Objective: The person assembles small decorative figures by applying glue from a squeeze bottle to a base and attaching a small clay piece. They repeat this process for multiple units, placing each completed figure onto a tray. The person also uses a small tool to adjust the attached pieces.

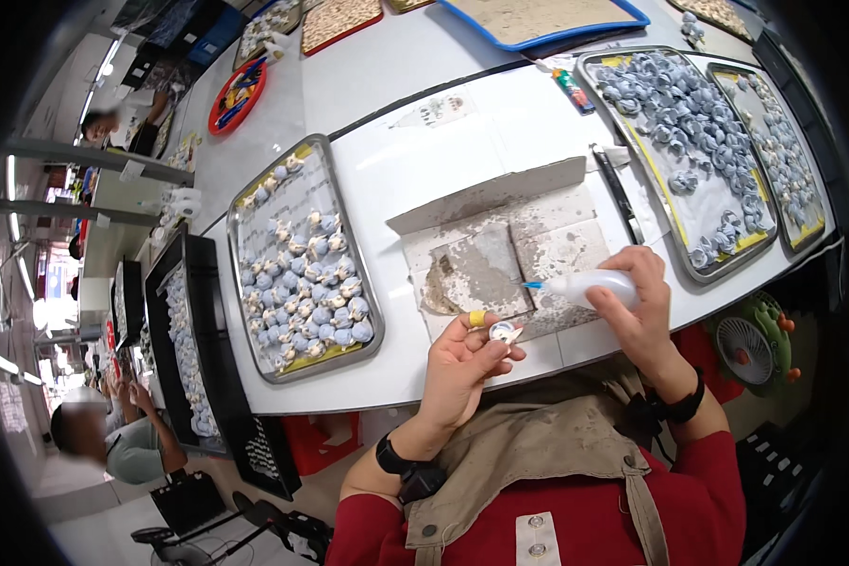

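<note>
Between the fingers of my left hand (467,366) is a small white and blue-grey piece (505,332); its exact kind is too small to make out. Yellow tape (477,319) wraps one fingertip of that hand. My right hand (640,307) grips a white squeeze bottle (594,286), tilted so its blue nozzle tip (533,284) points left, a short way above and right of the small piece and apart from it. Beneath both hands lies a flattened cardboard sheet (566,226), stained with grey splotches.
At the left, a metal tray (375,316) holds many round blue-and-white pieces. Two trays on the right carry grey-blue cup-shaped parts (665,104) and finished-looking pieces (778,132). A black pen-like tool (617,193), red basket (219,99) and blue-rimmed tray (538,45) lie farther off. Other people sit at far left.
</note>
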`<act>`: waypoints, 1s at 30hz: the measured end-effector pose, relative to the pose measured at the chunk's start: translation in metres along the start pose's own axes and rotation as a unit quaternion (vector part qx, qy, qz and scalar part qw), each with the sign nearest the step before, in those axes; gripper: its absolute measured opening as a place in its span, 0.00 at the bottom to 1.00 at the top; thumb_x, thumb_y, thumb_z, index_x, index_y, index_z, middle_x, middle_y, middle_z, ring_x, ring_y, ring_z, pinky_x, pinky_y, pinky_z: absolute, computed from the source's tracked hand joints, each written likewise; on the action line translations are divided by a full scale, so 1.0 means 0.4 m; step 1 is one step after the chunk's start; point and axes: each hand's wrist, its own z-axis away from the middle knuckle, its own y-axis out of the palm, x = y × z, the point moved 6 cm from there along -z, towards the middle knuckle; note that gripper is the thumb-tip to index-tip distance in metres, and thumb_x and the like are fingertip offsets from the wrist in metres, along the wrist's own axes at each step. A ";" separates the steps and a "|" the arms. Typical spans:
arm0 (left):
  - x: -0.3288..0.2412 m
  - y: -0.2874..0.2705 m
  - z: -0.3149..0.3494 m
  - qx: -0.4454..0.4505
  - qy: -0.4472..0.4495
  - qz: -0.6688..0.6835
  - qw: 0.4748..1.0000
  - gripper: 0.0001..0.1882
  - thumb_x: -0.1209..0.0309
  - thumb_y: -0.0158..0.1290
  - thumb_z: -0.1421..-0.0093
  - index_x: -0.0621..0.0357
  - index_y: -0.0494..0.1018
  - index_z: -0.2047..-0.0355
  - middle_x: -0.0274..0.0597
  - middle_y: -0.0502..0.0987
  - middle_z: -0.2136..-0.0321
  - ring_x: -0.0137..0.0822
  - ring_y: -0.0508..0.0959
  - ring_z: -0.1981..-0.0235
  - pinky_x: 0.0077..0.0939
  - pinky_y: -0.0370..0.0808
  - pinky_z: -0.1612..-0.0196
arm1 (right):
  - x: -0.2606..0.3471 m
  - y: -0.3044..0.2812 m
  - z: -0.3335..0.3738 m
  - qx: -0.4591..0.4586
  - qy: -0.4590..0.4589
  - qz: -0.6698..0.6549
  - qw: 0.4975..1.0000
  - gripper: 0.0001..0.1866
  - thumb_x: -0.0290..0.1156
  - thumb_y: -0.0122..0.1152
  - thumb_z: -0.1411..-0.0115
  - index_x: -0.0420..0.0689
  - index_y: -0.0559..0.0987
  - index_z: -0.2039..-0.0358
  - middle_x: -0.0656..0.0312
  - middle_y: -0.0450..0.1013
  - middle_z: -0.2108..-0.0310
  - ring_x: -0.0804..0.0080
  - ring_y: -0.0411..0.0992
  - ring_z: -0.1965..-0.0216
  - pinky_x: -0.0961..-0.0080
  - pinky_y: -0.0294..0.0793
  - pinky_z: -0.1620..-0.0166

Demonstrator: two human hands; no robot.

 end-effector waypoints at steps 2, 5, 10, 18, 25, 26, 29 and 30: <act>0.004 0.023 -0.001 0.087 -0.048 0.079 0.992 0.19 0.74 0.57 0.44 0.62 0.64 0.54 0.57 0.74 0.59 0.36 0.79 0.67 0.17 0.77 0.67 | -0.015 0.027 -0.011 0.011 0.024 0.017 1.000 0.14 0.37 0.66 0.51 0.44 0.76 0.68 0.61 0.70 0.70 0.65 0.64 0.62 0.68 0.55 0.54; -0.004 0.056 0.012 0.245 -0.087 0.138 0.956 0.23 0.69 0.61 0.46 0.60 0.64 0.53 0.57 0.74 0.58 0.34 0.78 0.67 0.18 0.77 0.67 | -0.010 0.015 -0.027 0.042 -0.020 0.032 0.998 0.11 0.36 0.64 0.50 0.45 0.76 0.68 0.64 0.72 0.68 0.66 0.66 0.61 0.67 0.54 0.53; 0.000 0.067 0.004 0.159 -0.076 0.042 0.984 0.20 0.73 0.59 0.46 0.61 0.65 0.54 0.60 0.74 0.59 0.38 0.80 0.68 0.18 0.78 0.69 | -0.127 -0.180 -0.118 -0.073 -0.032 0.286 0.955 0.08 0.32 0.61 0.47 0.47 0.76 0.66 0.66 0.74 0.66 0.67 0.69 0.61 0.66 0.56 0.53; 0.040 0.090 -0.007 0.144 -0.105 -0.032 0.984 0.18 0.76 0.56 0.43 0.59 0.66 0.53 0.50 0.74 0.56 0.34 0.79 0.65 0.17 0.77 0.65 | -0.214 -0.204 -0.197 0.018 -0.133 0.369 0.920 0.20 0.26 0.64 0.53 0.52 0.77 0.56 0.65 0.73 0.59 0.64 0.66 0.51 0.61 0.55 0.47; 0.046 0.092 -0.016 0.063 -0.068 -0.080 0.993 0.23 0.76 0.55 0.42 0.63 0.64 0.47 0.51 0.72 0.53 0.33 0.78 0.62 0.18 0.77 0.61 | -0.096 -0.204 -0.165 -0.045 -0.128 0.247 0.960 0.18 0.32 0.71 0.61 0.47 0.75 0.69 0.67 0.69 0.72 0.66 0.66 0.59 0.64 0.56 0.52; 0.048 0.093 -0.020 0.058 -0.054 -0.079 0.994 0.24 0.75 0.55 0.42 0.64 0.64 0.46 0.49 0.73 0.53 0.33 0.78 0.62 0.18 0.76 0.61 | -0.065 -0.188 -0.138 -0.028 -0.110 0.197 0.974 0.19 0.34 0.72 0.62 0.46 0.75 0.70 0.66 0.69 0.73 0.66 0.66 0.60 0.64 0.56 0.52; 0.043 0.096 -0.024 0.056 -0.031 -0.076 0.995 0.27 0.71 0.56 0.42 0.65 0.62 0.43 0.44 0.74 0.55 0.30 0.77 0.60 0.16 0.75 0.58 | 0.051 -0.091 -0.053 0.064 -0.146 0.064 0.985 0.22 0.41 0.74 0.67 0.47 0.73 0.73 0.67 0.66 0.75 0.66 0.66 0.64 0.65 0.55 0.54; 0.047 0.088 -0.022 0.057 -0.030 -0.071 0.995 0.27 0.70 0.55 0.41 0.65 0.62 0.43 0.44 0.74 0.55 0.29 0.77 0.60 0.16 0.75 0.58 | 0.081 -0.058 -0.030 0.094 -0.162 0.039 0.982 0.23 0.43 0.74 0.67 0.47 0.73 0.74 0.68 0.66 0.75 0.66 0.66 0.64 0.65 0.54 0.54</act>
